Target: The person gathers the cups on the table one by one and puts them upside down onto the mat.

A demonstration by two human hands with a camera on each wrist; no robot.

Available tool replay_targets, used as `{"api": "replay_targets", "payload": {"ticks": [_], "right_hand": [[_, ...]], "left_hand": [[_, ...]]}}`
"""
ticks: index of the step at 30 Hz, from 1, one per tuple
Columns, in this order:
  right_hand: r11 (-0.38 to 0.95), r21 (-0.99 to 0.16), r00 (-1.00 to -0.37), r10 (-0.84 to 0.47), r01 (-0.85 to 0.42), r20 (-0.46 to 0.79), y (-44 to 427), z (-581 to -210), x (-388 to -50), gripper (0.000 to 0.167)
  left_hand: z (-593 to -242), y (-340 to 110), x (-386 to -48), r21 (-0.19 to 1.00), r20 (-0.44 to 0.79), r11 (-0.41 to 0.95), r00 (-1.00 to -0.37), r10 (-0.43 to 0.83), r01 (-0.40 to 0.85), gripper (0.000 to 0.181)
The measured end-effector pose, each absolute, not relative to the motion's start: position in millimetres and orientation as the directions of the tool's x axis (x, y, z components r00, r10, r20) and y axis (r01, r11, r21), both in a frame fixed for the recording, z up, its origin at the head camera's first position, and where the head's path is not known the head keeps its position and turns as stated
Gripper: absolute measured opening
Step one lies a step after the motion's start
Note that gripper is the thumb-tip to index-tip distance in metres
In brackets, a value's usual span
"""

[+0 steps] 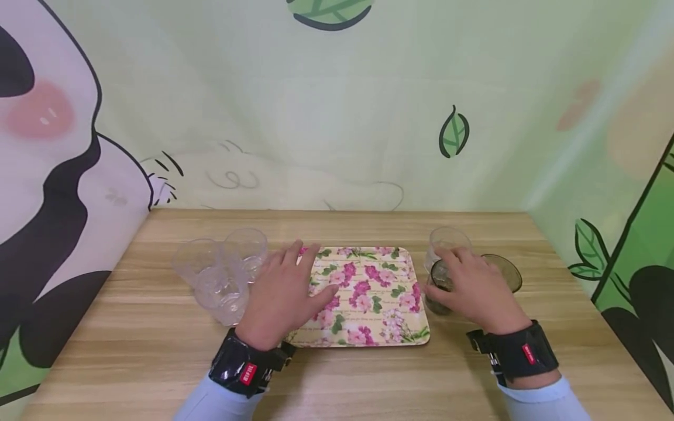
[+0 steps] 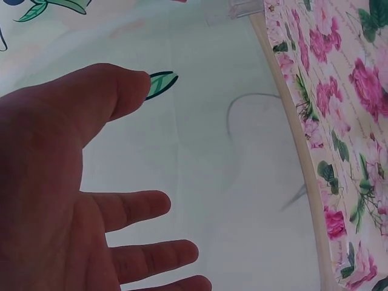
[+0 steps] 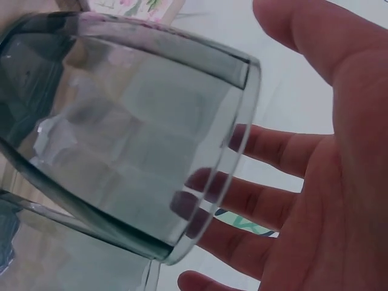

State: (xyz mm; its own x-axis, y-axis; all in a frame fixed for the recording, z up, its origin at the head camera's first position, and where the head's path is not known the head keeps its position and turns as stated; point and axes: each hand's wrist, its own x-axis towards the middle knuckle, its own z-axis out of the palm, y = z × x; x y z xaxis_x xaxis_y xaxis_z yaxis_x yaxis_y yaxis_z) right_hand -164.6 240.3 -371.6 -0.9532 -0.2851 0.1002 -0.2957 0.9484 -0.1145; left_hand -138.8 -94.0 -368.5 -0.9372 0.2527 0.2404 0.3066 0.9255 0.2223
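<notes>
A floral tray lies flat on the wooden table. My left hand hovers over its left edge, with fingers spread and holding nothing; in the left wrist view, the thumb stands apart from the fingers. My right hand reaches over a smoky grey glass beside the tray's right edge. In the right wrist view, fingertips show through and behind the rim of a tinted glass, while the thumb stays off it. A clear glass is just behind; another smoky glass is partly hidden by the hand.
Clear glasses cluster left of the tray, partly overlapping one another and the left hand. A second clear glass stands at the back of that group. The table meets a printed cloth backdrop at its far edge.
</notes>
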Motion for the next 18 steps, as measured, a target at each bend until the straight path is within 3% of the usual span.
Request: {"api": "replay_targets", "payload": {"ticks": [18], "right_hand": [[0.957,-0.089,-0.959,-0.270,-0.277,0.083,242.4,-375.5,-163.5,0.081]], "left_hand": [[-369.7,-94.3,-138.9,0.236,0.209,0.924,-0.944,0.254,0.301,0.080]]}}
